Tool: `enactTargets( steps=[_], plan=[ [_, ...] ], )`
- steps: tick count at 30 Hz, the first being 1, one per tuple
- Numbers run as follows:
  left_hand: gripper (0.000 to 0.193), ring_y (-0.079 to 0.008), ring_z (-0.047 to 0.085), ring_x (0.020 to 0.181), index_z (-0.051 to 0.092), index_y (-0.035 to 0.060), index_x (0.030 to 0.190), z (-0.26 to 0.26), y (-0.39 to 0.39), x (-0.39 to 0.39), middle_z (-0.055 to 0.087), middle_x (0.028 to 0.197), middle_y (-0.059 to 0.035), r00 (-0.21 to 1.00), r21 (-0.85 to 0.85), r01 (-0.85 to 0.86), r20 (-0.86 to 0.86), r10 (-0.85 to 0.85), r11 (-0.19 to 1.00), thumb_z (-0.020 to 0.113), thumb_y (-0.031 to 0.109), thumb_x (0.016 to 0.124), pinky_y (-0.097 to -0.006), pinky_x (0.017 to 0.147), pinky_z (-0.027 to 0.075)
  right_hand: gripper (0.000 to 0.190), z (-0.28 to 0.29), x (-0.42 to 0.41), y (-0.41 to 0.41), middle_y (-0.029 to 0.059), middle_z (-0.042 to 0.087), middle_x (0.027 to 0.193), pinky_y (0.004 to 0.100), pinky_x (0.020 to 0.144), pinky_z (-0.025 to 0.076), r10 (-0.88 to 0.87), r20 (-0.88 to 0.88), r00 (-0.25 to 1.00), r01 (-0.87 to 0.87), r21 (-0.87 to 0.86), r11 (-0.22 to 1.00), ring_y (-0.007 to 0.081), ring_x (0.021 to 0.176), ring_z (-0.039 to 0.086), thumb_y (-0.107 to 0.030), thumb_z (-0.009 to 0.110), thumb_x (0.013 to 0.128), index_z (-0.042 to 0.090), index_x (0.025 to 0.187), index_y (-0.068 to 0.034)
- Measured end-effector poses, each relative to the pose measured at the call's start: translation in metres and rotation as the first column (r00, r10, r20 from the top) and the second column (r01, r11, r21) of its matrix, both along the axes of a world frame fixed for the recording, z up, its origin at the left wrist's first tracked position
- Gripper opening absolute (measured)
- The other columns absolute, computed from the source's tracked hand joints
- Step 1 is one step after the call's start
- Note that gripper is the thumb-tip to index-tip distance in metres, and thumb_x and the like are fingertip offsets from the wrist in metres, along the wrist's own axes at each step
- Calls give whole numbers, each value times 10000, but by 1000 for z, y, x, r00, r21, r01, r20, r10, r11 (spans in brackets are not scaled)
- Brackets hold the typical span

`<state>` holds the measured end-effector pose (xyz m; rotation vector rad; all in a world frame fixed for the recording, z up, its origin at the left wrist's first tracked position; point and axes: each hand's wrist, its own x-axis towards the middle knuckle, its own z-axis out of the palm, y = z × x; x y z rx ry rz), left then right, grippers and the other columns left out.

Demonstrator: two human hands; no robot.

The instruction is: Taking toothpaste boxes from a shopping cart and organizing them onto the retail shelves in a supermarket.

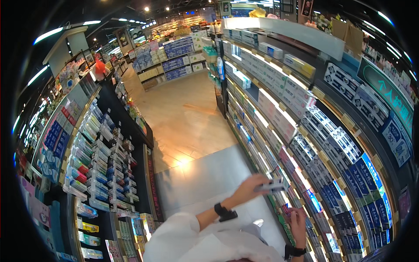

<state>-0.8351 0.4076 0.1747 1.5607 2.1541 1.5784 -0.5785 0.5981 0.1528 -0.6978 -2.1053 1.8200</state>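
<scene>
My left hand (pixel 256 184), with a black band on its wrist, holds a small grey-and-white box (pixel 273 186) out over the aisle, close to the shelves on the right. Lower down, my right hand (pixel 297 220) reaches to a low shelf, its fingers bent beside a dark red and purple package (pixel 289 211). Whether those fingers grip the package or only touch it is not clear. Stacked toothpaste cartons (pixel 334 198) fill the lit shelves just right of my right hand.
The lit shelving unit (pixel 288 137) runs along my right, with gold-coloured price rails. Hanging toothbrush packs (pixel 108 157) line the rack on my left. Between them runs an aisle floor (pixel 196 183) of grey tile and wood-look boards. Stacked blue packs (pixel 178 62) stand at the far end.
</scene>
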Motion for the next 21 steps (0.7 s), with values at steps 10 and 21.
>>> enactTargets(
  steps=[10, 21],
  plan=[
    [552, -331, 599, 1181, 733, 129, 1332, 208, 155, -96, 653, 1348, -105, 740, 283, -47, -634, 224, 958, 803, 11, 798, -457, 984, 482, 297, -5, -25, 135, 94, 718, 1108, 299, 886, 549, -162, -107, 981, 157, -54, 986, 153, 979, 696, -211, 516, 1127, 654, 1230, 31],
    [548, -330, 616, 1203, 711, 155, 1365, 301, 335, -162, 659, 1355, -86, 559, 198, 242, -829, 30, 950, 757, -6, 844, -551, 1161, 427, 309, -13, -26, 154, 100, 729, 1091, 300, 891, 564, -374, -7, 927, 374, -19, 927, 171, 999, 703, -187, 488, 1137, 645, 1254, 52]
  ],
)
